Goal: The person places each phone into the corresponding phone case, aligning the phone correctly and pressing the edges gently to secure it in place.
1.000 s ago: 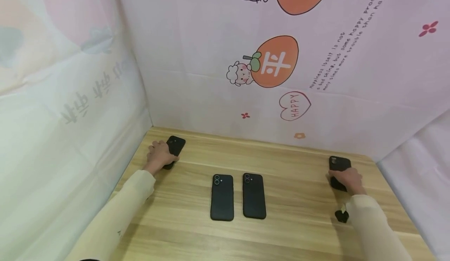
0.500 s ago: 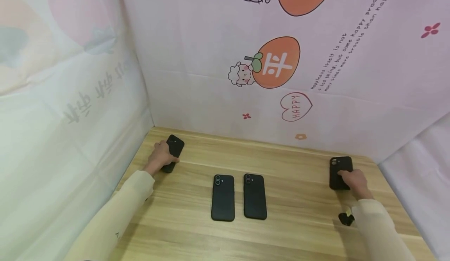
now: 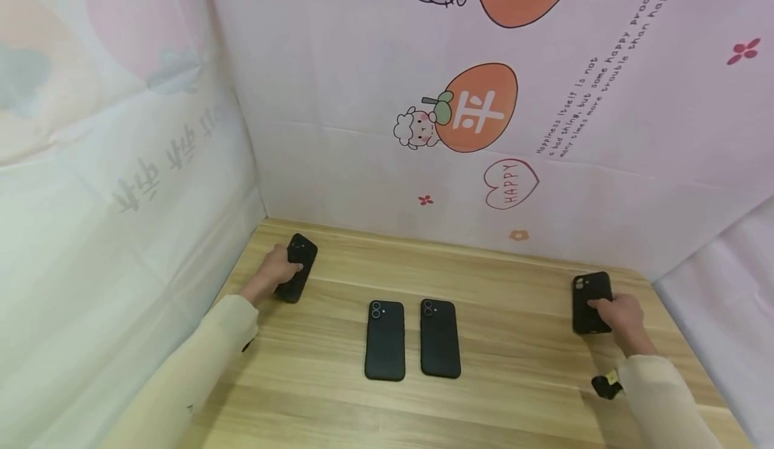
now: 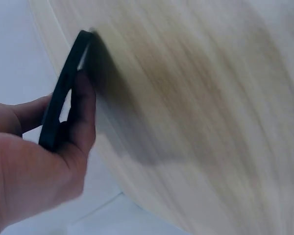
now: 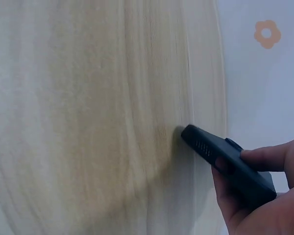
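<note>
At the far left of the table, my left hand [image 3: 273, 269] grips a black phone case [image 3: 302, 253], thumb on its upper face. In the left wrist view, that case [image 4: 63, 85] is tilted edge-on, with fingers under it and its far end close to the wood. My right hand [image 3: 625, 316] pinches another black phone case [image 3: 589, 286] at the far right. The right wrist view shows this case [image 5: 213, 147] tilted, with small grille holes and a port opening along its end. Two black phones [image 3: 385, 345] [image 3: 440, 341] lie camera side up between the hands.
The wood-grain table [image 3: 338, 412] ends against a printed white cloth backdrop [image 3: 338, 167]. Another cloth wall [image 3: 175, 247] rises close beside the left arm. A small black device [image 3: 607, 386] hangs at the right wrist.
Both hands have drawn slightly back toward the body. The right thumb has shifted onto its case, which has tilted and moved a little right; the left case has slid slightly nearer. The middle phones stay put.
</note>
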`<state>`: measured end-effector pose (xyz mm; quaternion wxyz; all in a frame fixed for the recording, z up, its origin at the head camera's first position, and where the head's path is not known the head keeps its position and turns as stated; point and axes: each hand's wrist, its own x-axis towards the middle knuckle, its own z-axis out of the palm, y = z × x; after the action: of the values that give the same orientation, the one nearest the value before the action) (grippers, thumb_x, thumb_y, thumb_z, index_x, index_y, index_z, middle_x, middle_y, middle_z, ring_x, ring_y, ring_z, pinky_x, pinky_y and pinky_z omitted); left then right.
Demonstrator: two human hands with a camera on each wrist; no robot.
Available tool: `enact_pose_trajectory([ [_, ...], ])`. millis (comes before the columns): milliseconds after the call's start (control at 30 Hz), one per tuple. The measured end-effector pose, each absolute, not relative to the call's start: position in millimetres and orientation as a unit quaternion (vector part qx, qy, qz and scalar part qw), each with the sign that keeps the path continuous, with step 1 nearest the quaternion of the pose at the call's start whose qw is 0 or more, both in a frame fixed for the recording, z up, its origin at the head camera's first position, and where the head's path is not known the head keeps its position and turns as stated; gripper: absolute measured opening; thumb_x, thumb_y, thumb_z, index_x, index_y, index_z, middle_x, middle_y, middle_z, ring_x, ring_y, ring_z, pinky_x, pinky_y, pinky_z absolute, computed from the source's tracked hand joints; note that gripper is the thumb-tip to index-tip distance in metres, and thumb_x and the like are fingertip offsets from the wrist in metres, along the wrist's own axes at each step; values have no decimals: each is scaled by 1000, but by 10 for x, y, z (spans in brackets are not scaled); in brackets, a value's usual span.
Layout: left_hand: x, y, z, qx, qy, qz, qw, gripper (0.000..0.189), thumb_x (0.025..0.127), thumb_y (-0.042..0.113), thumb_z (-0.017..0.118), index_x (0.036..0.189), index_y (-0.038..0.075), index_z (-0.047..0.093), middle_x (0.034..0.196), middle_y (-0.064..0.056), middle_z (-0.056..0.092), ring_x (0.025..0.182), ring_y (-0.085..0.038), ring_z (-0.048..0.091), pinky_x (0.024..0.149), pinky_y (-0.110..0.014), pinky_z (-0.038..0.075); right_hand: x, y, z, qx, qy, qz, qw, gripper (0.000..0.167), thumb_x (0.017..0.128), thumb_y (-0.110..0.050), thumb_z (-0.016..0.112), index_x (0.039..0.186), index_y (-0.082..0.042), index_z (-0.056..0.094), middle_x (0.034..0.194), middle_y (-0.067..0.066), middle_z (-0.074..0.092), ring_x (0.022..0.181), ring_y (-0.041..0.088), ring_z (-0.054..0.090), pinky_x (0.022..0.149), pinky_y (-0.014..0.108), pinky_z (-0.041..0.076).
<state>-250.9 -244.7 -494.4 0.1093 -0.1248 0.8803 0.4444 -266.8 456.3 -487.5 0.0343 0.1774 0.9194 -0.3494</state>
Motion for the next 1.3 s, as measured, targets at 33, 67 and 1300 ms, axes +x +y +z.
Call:
enact_pose_trajectory([
  [33, -2504, -2449, -4946, -126, 876, 452, 113, 69, 107, 5, 55, 156, -20, 14, 151, -45, 36, 138, -54, 45, 117, -60, 43, -2660, 4569, -4879, 179, 917, -354, 38, 54, 98, -16, 63, 130, 27, 51, 128, 48, 53, 109, 51, 60, 74, 39, 57],
  [67, -2496, -2454, -4943, -128, 872, 458, 118, 70, 108, 5, 54, 158, -19, 10, 155, -45, 31, 142, -55, 40, 121, -61, 38, -2654, 4576, -4882, 180, 914, -361, 44, 57, 99, -15, 63, 134, 26, 49, 132, 49, 51, 112, 52, 59, 76, 39, 58],
  [1300, -1691, -1645, -4590, -56, 624, 767, 139, 52, 113, 5, 46, 160, -3, 25, 139, -33, 62, 125, -39, 67, 100, -43, 60, -2127, 2771, -4338, 10, 800, -588, 120, 35, 102, -9, 70, 123, 17, 61, 97, 9, 80, 82, 17, 79, 71, 36, 66],
])
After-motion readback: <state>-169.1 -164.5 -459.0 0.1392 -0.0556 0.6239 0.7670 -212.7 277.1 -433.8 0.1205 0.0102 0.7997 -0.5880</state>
